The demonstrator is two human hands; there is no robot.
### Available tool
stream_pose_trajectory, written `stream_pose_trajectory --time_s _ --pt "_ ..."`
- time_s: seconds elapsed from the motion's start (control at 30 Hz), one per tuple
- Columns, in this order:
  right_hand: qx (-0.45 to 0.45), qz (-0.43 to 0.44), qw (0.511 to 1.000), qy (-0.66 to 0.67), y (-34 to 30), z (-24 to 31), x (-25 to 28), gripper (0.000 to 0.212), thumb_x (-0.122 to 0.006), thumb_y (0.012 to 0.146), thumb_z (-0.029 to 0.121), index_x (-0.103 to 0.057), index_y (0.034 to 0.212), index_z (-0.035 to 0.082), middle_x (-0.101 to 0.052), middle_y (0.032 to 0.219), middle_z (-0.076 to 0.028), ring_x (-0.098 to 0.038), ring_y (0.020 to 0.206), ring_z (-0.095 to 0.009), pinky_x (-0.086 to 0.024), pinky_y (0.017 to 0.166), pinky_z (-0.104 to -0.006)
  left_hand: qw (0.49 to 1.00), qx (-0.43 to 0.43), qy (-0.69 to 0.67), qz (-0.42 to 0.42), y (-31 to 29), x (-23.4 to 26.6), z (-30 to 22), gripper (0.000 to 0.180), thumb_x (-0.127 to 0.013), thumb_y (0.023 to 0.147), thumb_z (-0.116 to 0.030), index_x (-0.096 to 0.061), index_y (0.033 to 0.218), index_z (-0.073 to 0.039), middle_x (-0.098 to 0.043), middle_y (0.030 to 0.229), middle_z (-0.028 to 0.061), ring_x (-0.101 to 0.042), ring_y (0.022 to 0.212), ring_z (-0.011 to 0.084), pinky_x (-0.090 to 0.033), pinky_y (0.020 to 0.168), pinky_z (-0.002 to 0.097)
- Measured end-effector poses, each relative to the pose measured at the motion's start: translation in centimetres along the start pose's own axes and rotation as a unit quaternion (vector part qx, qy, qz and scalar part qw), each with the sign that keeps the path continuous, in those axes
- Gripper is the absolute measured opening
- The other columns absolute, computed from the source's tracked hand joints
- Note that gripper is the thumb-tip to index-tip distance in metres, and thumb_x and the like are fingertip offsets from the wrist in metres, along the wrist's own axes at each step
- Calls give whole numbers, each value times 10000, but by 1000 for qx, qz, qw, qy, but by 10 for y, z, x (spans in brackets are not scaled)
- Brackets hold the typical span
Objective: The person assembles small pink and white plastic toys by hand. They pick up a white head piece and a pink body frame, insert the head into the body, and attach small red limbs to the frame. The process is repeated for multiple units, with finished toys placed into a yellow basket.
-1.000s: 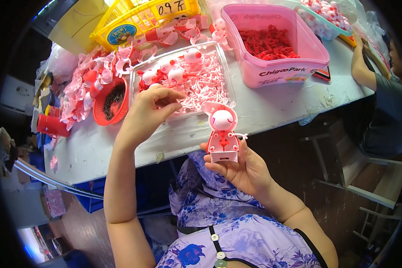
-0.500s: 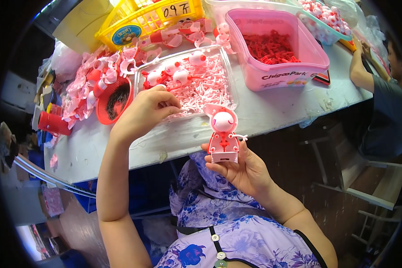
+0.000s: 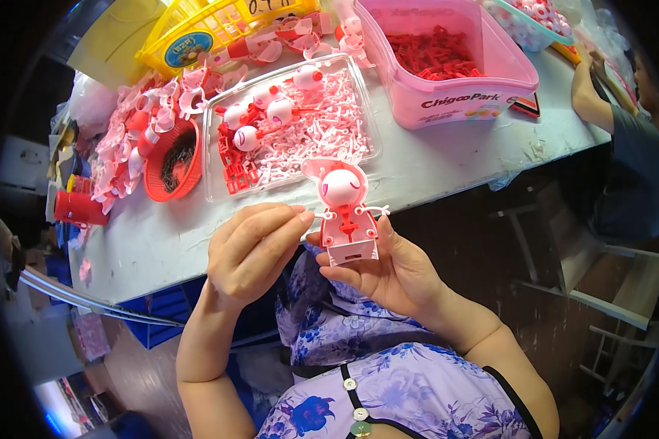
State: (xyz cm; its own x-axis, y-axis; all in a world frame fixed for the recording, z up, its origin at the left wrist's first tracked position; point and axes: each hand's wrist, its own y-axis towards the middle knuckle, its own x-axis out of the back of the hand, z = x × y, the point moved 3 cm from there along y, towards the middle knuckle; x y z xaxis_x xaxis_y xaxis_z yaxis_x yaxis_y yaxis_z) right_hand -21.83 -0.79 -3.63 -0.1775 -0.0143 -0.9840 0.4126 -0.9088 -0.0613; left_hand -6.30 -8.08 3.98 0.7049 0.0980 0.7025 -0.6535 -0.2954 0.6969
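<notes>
My right hand point(image 3: 395, 271) holds a small pink toy figure point(image 3: 344, 212) with a round white head, pink ears, thin white arms and a boxy base. It is upright in front of my chest, just off the table edge. My left hand point(image 3: 252, 245) is right beside it with fingers pinched together, fingertips almost touching the figure's left arm; whether a tiny part sits between them I cannot tell. Behind them a clear tray point(image 3: 216, 196) holds several white-headed figure parts, red pieces and small white parts.
A pink tub of red parts point(image 3: 454, 110) stands at the back right. A red round basket point(image 3: 172, 190), loose pink shells point(image 3: 128, 139), a yellow basket point(image 3: 198, 33) and a red cylinder point(image 3: 80, 208) lie left. Another person point(image 3: 622, 124) works at the far right.
My left hand has drawn back from the clear tray to the toy figure, fingers pinched. My right hand holds the figure in about the same place.
</notes>
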Motion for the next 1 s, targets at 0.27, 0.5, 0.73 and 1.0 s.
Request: stream_pose_trajectory --time_s 0.27,0.5,0.73,1.0 --pt "-14 10 1000 26 -1 -3 -3 568 -362 1012 398 -277 1428 21 -468 1337 -228 -540 1182 -347 -450 1039 -444 998 -55 21 -13 -13 2 -4 371 -734 590 4 -704 959 30 -637 972 115 -654 829 239 -561 655 313" --pt "-20 -10 1000 13 -2 -5 -7 576 -392 998 406 -305 1401 3 -486 1312 -210 -535 1188 -351 -450 1038 -461 997 -62 35 -18 -12 1 -7 352 -743 594 31 -704 944 24 -624 963 100 -656 801 243 -564 645 322" --pt "-32 -17 999 -3 -2 -6 -7 584 -412 992 403 -303 1405 5 -482 1319 -210 -528 1198 -358 -451 1038 -456 997 -67 45 -11 -16 1 -4 384 -767 561 74 -705 935 20 -619 955 88 -655 798 236 -567 640 319" --pt "-52 -5 998 31 0 -5 -5 597 -441 981 409 -318 1405 7 -480 1328 -209 -523 1204 -369 -449 1037 -453 994 -106 40 8 -20 3 0 372 -688 607 -36 -692 967 59 -626 986 125 -663 828 258 -564 671 330"
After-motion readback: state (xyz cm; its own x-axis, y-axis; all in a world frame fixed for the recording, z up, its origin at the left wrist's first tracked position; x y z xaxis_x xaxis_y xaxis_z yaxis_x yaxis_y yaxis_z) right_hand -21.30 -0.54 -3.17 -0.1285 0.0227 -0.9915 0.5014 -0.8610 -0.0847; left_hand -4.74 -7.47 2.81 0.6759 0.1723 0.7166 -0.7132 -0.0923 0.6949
